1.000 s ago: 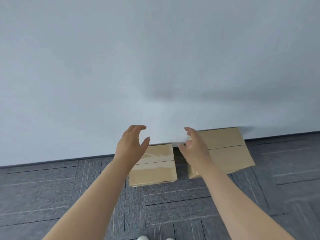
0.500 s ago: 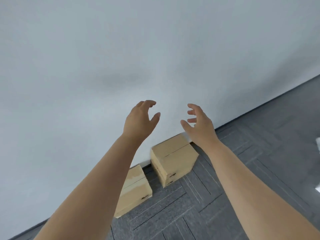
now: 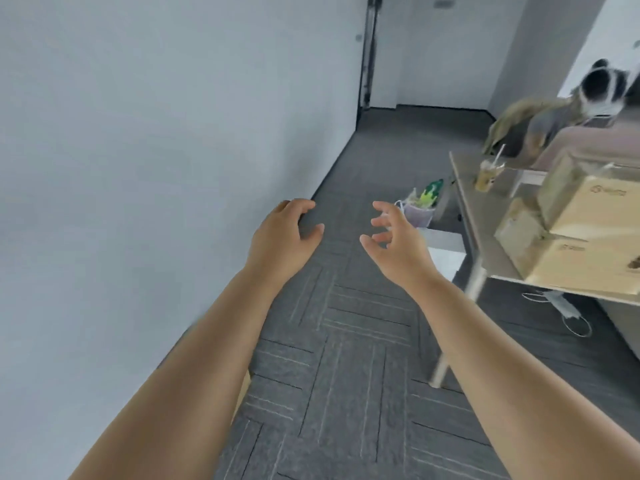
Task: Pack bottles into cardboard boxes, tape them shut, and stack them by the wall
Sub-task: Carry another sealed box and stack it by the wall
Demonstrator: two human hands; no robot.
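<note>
Head view — left hand (image 3: 282, 237) and right hand (image 3: 398, 245) empty, fingers (image 3: 382, 206) loosely curled (mid-air) — cardboard boxes (image 3: 585, 244) well apart.

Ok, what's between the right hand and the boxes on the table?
Head view: the table edge and leg, plus a white container on the floor, lie between the right hand and the cardboard boxes.

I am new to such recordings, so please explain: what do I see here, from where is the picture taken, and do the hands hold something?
There is no machine: a person wears a camera on the head, which looks forward and down. The left hand and the right hand reach out over grey carpet, fingers loosely curled, holding nothing. A pale wall runs along the left. On the table at the right stand cardboard boxes and a drink with a straw.
</note>
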